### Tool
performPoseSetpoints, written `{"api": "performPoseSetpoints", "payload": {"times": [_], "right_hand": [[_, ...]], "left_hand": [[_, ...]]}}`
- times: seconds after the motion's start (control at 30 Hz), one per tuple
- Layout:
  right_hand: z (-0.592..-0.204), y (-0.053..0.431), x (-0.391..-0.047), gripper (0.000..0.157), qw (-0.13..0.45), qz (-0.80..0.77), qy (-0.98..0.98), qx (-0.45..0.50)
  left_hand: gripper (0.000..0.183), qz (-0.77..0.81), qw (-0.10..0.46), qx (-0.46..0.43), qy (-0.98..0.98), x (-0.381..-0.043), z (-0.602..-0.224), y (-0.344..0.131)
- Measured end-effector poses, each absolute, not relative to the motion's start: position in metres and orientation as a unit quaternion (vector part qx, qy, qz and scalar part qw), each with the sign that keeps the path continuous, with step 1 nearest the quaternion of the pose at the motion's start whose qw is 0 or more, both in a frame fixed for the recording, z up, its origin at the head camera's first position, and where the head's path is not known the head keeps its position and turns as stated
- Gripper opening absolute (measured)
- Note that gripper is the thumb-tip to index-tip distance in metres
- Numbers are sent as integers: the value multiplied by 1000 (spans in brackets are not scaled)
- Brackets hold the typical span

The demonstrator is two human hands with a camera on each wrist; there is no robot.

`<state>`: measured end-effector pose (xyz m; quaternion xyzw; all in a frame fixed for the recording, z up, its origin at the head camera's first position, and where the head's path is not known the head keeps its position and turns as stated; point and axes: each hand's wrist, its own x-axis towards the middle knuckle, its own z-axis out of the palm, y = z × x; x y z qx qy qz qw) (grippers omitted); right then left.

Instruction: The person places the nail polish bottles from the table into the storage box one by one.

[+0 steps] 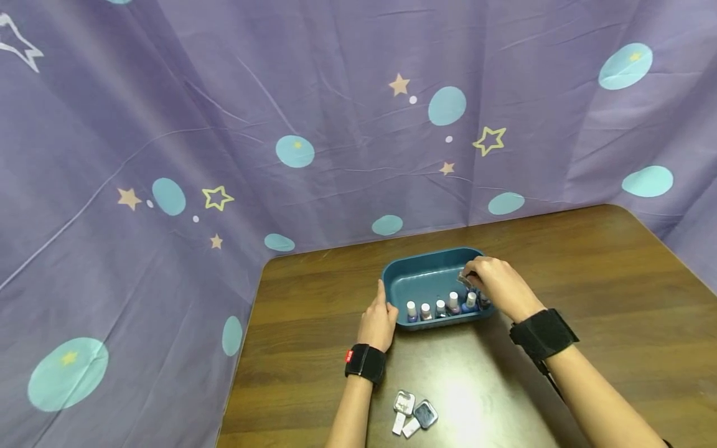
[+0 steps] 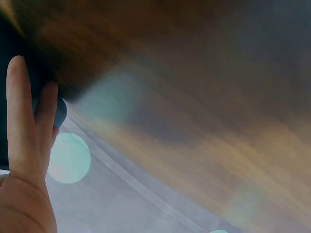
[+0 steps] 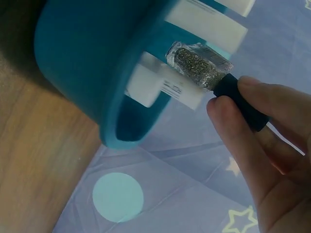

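Observation:
My right hand [image 1: 502, 287] is over the right end of a teal plastic bin [image 1: 421, 259]. Between thumb and fingers it pinches the dark cap of a nail polish bottle [image 3: 199, 65]; the clear glass shows gold-grey glitter. Along the bin's near side stands a row of white-capped nail polish bottles [image 1: 440, 308], partly behind the wall. White caps [image 3: 146, 80] also show past the rim in the right wrist view. At the bin's left end rests my left hand [image 1: 378, 323], its index finger straight along the wall. Straight fingers [image 2: 22, 121] lie against the bin in the left wrist view.
Two more nail polish bottles, one silvery [image 1: 404, 403] and one dark [image 1: 426, 414], lie with white caps on the brown wooden table [image 1: 302, 311] near its front. A purple curtain [image 1: 336, 93] with stars and dots hangs behind and to the left of the table.

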<state>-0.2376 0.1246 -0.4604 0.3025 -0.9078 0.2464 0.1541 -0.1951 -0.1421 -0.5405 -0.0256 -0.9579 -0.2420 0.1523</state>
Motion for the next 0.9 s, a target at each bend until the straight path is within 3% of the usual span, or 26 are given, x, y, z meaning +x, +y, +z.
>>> {"api": "performPoseSetpoints", "payload": {"times": [0.9], "right_hand": [[-482, 108, -258, 8, 187, 134, -920, 317]], "left_hand": [[64, -244, 160, -18, -956, -195, -545, -142]]}}
